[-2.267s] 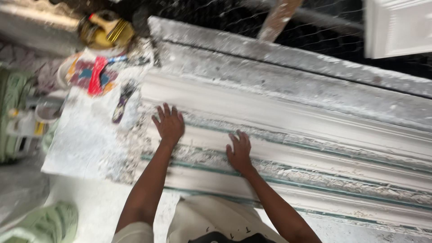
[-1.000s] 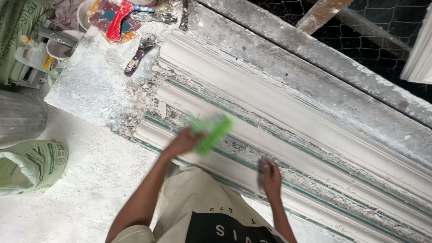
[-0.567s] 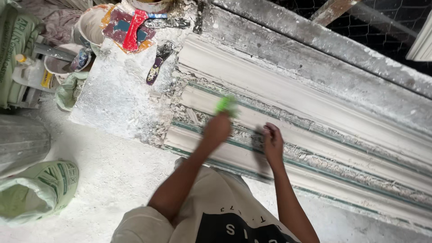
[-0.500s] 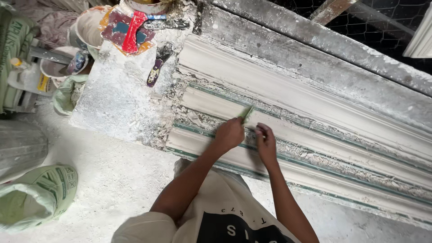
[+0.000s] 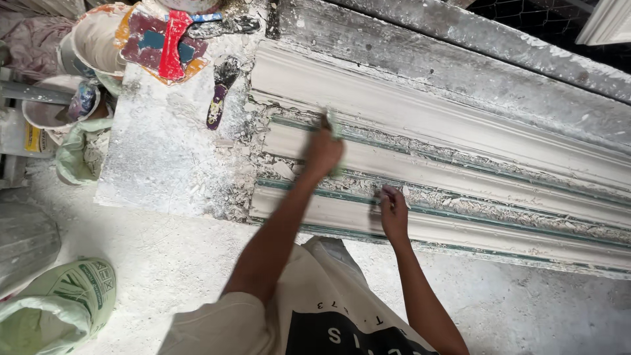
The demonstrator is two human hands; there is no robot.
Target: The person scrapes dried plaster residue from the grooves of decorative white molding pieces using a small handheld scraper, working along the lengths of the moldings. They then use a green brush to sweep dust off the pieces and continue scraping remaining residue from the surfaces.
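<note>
A long white plaster moulding (image 5: 460, 138) with ridges and greenish grooves lies across the bench. My left hand (image 5: 323, 150) is closed on a thin green flat scraper (image 5: 330, 125), seen edge-on, pressed against a groove near the moulding's left end. My right hand (image 5: 394, 212) rests on the lower ridge a little to the right, fingers bent on the plaster and holding nothing I can make out.
A plaster-crusted board (image 5: 164, 151) lies left of the moulding, with a purple-handled putty knife (image 5: 218, 98) on it. A red scraper (image 5: 172, 46) sits on a paint-stained tray. Buckets (image 5: 47, 113) stand at far left, a green sack (image 5: 62, 302) at lower left, and wire mesh (image 5: 539, 13) behind.
My left hand picked up the green scraper and carried it up and left along the moulding's grooves. My right hand came off the middle ridge and now sits on the lower ridge.
</note>
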